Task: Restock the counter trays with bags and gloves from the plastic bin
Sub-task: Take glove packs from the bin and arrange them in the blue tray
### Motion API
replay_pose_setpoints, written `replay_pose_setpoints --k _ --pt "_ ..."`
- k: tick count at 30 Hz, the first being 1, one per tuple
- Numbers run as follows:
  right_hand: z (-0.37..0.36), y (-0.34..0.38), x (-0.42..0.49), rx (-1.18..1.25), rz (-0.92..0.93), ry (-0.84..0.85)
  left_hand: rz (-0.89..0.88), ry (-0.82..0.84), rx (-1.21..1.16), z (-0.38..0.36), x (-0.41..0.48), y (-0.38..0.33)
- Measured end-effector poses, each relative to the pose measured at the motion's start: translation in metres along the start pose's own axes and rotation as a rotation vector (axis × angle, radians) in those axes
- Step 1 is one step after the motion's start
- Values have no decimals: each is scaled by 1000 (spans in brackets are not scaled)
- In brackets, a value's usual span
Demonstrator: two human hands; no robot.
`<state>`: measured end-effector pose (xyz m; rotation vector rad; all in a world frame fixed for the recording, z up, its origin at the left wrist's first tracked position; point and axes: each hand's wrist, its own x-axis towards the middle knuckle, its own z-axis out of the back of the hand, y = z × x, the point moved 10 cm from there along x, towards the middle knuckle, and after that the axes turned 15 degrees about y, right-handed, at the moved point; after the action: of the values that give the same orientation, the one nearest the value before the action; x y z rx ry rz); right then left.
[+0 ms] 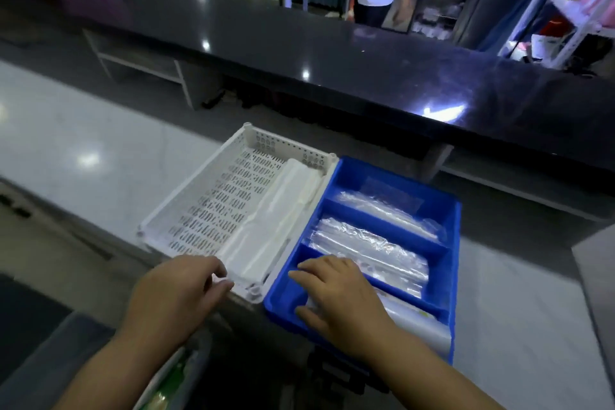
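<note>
- A white perforated plastic tray (186, 190) and a blue plastic tray with three compartments (454, 243) stand side by side on the pale glossy counter (83, 130), their long walls touching.
- Both trays sit at the counter's near edge. Pale surface stretches away to the left of the white tray and to the right of the blue one.
- A long stack of white folded bags (273, 220) lies against the white tray's right wall, with the slotted floor showing to its left.
- Clear plastic bags (369, 243) fill the blue tray's middle compartment, and more lie in the far one.
- The right hand (336, 296) rests with fingers spread flat on a clear packet (409, 316) in the nearest compartment.
- The left hand (179, 293) is at the white tray's near rim, fingers loosely curled by the stack's end. I cannot tell whether it pinches anything.
- A grey plastic bin (196, 363) shows below the left forearm, under the counter edge.
- A raised dark polished ledge (332, 53) runs behind the trays.
</note>
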<state>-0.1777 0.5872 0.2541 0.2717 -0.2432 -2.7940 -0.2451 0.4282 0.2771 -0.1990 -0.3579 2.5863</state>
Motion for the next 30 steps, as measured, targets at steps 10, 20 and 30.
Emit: replay_pose_setpoints --k 10,20,30 --pt "-28 146 71 -37 328 118 598 47 172 -3 -170 133" --pt "-110 249 109 -184 419 333 923 75 -114 -64 -318 260" --pt "-236 313 146 -196 316 617 804 301 -256 -176 -357 367"
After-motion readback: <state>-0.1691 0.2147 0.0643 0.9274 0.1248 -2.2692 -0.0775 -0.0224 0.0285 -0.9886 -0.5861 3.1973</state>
